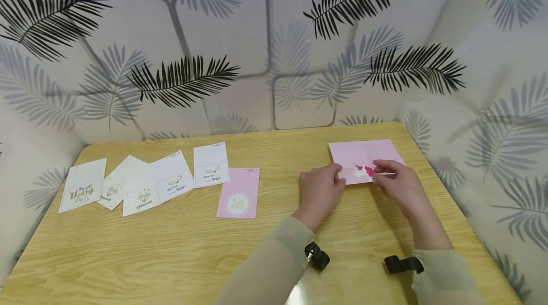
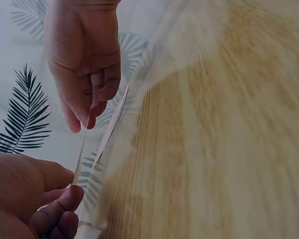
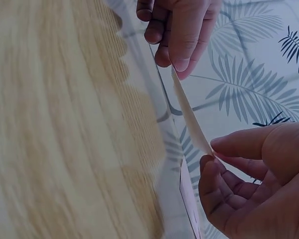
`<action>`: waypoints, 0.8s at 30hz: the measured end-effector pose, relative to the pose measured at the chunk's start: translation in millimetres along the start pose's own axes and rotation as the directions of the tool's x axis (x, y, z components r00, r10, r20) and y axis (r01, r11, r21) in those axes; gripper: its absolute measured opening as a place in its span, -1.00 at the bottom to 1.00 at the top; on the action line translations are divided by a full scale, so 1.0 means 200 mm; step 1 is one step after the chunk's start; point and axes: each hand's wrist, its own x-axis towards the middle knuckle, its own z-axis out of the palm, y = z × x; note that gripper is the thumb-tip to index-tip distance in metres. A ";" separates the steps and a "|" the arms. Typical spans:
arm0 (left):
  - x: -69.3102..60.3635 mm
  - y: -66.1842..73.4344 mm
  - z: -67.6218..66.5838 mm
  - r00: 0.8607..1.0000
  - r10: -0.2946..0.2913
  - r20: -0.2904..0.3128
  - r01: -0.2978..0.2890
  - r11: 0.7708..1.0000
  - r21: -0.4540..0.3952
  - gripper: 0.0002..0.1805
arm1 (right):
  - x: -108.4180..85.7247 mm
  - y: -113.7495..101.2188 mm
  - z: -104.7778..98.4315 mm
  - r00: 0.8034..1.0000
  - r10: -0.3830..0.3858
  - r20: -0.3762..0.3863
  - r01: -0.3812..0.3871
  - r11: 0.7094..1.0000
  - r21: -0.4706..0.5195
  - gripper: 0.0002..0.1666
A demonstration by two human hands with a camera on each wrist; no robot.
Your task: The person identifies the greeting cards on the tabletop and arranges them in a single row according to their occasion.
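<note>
I pinched unicorn card at right of frame: left hand near its lower left corner, right hand near mid lower edge, probably to steady it. White cards and pink card lay spread left of centre on worktop, presumably so prints showed.

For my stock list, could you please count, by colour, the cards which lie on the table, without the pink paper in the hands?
White or cream cards: 5
Pink card: 1
Total, apart from the pink paper in the hands: 6
</note>
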 end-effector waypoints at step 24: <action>0.06 0.03 0.09 0.998 -0.050 0.046 0.044 0.992 0.121 -0.68 | 0.02 0.05 -0.03 0.993 -0.078 0.085 0.101 0.945 -0.312 -0.46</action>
